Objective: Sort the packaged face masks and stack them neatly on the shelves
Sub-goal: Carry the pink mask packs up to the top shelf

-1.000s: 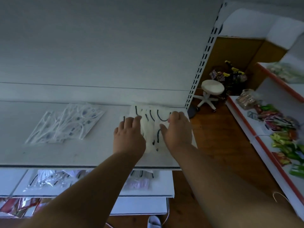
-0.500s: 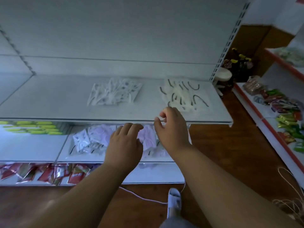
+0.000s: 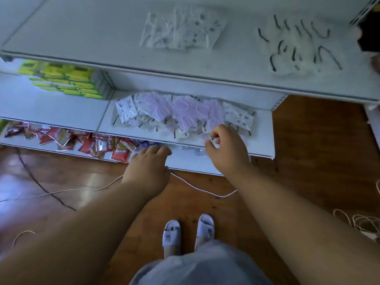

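Hands are held over the mixed mask pile [image 3: 185,116] on the middle shelf [image 3: 265,138]: left hand [image 3: 148,167] released, right hand [image 3: 228,149] curled, grip contents cannot be told.

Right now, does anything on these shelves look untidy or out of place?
Yes. On the middle shelf the mixed mask packets lie in a loose heap, overlapping and tilted, pink and patterned ones together. The red sachets on the lowest shelf are scattered too. The two sorted mask piles on the top shelf look tidier.
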Tool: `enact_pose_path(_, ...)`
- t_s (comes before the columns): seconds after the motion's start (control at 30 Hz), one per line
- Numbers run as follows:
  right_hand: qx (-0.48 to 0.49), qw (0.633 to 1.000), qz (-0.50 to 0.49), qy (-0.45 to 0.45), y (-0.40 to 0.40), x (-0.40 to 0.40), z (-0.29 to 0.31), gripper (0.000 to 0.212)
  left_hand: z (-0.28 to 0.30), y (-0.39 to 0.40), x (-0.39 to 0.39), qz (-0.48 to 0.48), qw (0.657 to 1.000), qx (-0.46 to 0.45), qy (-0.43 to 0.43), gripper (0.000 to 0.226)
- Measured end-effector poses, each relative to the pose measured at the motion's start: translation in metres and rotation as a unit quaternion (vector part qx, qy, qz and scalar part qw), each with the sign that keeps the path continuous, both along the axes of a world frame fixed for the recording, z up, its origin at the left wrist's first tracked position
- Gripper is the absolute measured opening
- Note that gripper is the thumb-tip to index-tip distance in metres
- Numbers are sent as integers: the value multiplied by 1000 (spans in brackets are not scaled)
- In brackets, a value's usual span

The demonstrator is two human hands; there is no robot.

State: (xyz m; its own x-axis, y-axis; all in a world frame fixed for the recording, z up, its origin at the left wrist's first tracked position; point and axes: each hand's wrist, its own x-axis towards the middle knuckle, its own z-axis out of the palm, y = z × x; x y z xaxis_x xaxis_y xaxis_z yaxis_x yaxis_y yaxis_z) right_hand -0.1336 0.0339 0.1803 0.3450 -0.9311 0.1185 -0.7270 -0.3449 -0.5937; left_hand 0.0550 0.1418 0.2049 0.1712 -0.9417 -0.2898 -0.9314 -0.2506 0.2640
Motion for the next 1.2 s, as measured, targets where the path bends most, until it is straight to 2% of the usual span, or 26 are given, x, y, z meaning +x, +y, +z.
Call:
enact_pose_path(0.13, 31, 999, -18, 22, -5, -23, -46, 17, -45, -30, -26, 3, 999, 5, 45, 46)
enact_pose_path(0.33, 125, 990, 6, 68, -48, -57, -129, 24, -119, -72, -75, 66, 992, 36, 104, 44)
enact_pose_path(0.47, 229, 971, -13, 61, -103, -62, -184, 33, -163, -105, -96, 94, 988, 60, 106, 46)
enact_pose_path(0.53, 243, 967, -7, 71, -135, -58, -208, 38, -178, -120, -102, 98, 988, 68, 96, 45)
enact_pose_path(0.6, 223, 969, 8, 111, -165, -54, -225, 43, -189, -136, -104, 92, 989, 75, 90, 45)
enact_pose_path(0.73, 140, 952, 75, 262, -208, -37, -248, 59, -205, -170, -103, 114, 986, 73, 99, 41)
enact_pose_path(0.87, 191, 899, 154, 363, -221, -16, -270, 67, -224, -192, -95, 146, 979, 80, 120, 40)
enact_pose_path(0.93, 174, 896, 157, 378, -218, -17, -277, 67, -232, -198, -92, 175, 970, 81, 146, 39)
enact_pose_path(1.0, 132, 921, 127, 344, -211, -21, -277, 63, -237, -204, -90, 208, 959, 83, 172, 36)
enact_pose_path(1.1, 106, 977, 14, 182, -200, -32, -268, 48, -242, -215, -89, 286, 925, 67, 240, 24)
enact_pose_path(1.13, 118, 987, -22, 110, -194, -36, -263, 45, -244, -219, -89, 324, 901, 57, 283, 18)
enact_pose_path(1.17, 140, 988, -46, 43, -185, -39, -258, 44, -243, -223, -89, 370, 860, 48, 348, 16)
enact_pose_path(1.2, 162, 985, -56, -14, -175, -43, -252, 45, -241, -228, -90, 415, 802, 44, 427, 21)
